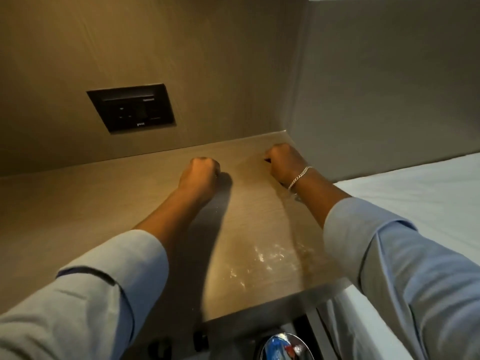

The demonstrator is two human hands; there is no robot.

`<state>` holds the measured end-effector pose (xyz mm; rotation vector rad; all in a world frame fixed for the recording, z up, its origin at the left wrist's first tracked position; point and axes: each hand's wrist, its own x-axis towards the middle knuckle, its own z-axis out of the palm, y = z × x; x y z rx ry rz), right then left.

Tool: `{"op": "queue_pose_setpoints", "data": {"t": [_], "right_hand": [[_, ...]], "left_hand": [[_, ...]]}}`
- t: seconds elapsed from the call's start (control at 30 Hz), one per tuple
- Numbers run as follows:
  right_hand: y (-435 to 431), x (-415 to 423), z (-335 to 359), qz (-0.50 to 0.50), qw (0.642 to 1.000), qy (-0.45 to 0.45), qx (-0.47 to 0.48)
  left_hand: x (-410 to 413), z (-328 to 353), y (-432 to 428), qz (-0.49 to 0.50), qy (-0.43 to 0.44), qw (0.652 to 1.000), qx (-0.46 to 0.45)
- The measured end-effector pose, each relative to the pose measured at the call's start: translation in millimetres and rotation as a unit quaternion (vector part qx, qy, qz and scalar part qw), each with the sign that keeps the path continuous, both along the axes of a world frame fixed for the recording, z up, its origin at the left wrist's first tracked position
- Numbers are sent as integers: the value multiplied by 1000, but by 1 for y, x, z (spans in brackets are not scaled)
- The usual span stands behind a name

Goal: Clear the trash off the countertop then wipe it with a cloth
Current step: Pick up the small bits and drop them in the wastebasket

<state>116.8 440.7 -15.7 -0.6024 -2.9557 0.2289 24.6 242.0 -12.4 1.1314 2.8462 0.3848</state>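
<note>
The brown wood-grain countertop [104,203] runs to a back wall and ends at a corner on the right. My left hand [201,178] rests on it near the middle, curled into a fist, with nothing visible in it. My right hand [284,163], with a chain bracelet on the wrist, is also closed and presses down close to the back right corner. A dark sliver shows at its fingertips; whether that is an object or shadow I cannot tell. Whitish smears or crumbs [259,261] glint on the counter near its front edge. No cloth is in view.
A black socket panel [132,107] is set in the back wall. A grey side wall [376,100] bounds the counter on the right, with a white surface [428,193] beyond. Below the front edge sits a shiny round container [284,345] with colourful wrappers inside.
</note>
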Motion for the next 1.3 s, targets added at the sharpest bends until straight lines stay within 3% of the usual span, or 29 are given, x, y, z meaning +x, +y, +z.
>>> {"op": "queue_pose_setpoints", "data": {"t": [0.17, 0.3, 0.4, 0.6, 0.77, 0.87, 1.0, 1.07, 1.17, 1.3], "right_hand": [[-3, 8, 4, -4, 1000, -4, -6], [-13, 35, 10, -18, 988, 63, -139], [-34, 72, 11, -17, 960, 155, -231], [-73, 170, 12, 26, 901, 219, -374], [-105, 259, -9, 67, 866, 233, -436], [-121, 317, -53, 96, 871, 219, -430], [-141, 371, -154, 23, 920, 100, -378], [-148, 381, -211, -5, 925, 38, -378], [-150, 387, -277, -32, 925, 16, -377], [-151, 386, -350, -71, 919, 11, -389]], "left_hand": [[8, -4, -6, 4, 39, 999, 31], [32, -8, -1, 38, 30, 998, 27], [65, -11, -3, 58, -29, 989, 131], [181, -4, -27, 125, -178, 903, 371], [291, -28, -57, 95, -242, 844, 469], [348, -74, -76, 141, -265, 842, 448], [398, -168, -91, 263, -389, 818, 332], [412, -218, -92, 305, -427, 804, 280], [425, -276, -87, 344, -447, 787, 251], [430, -348, -74, 413, -486, 722, 269]]}}
